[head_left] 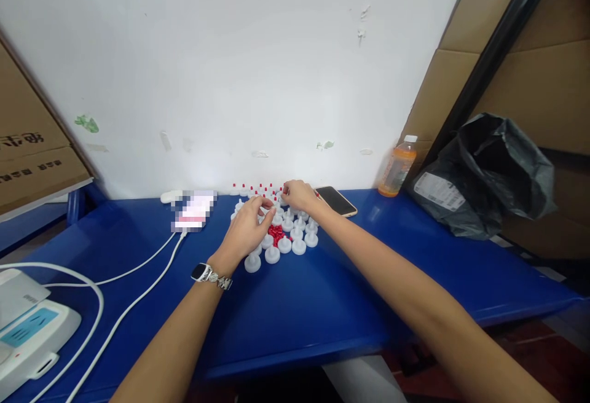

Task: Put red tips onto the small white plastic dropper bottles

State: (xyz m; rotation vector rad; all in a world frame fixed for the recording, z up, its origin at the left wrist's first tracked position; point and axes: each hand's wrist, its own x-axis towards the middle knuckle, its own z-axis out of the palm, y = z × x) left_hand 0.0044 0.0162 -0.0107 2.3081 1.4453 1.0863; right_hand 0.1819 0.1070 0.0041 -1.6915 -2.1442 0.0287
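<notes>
Many white round plastic nozzle caps [298, 247] stand on the blue table in a close group, spouts up. Those toward the wall carry small red tips [260, 186]. A pile of loose red tips [276, 234] lies amid the group. My left hand [249, 225], a watch on its wrist, curls over the group's left side, thumb and fingers drawn together; what they hold, if anything, is hidden. At the back of the group my right hand [299, 194] pinches at a small red tip, its fingers partly covering the cap below.
A phone [336, 200] lies right of the caps; a blurred-out device [196, 209] with a white cable [157, 283] lies left. Farther right stand an orange drink bottle [397, 166] and a black plastic bag [483, 176]. A white machine [41, 329] sits at the left front.
</notes>
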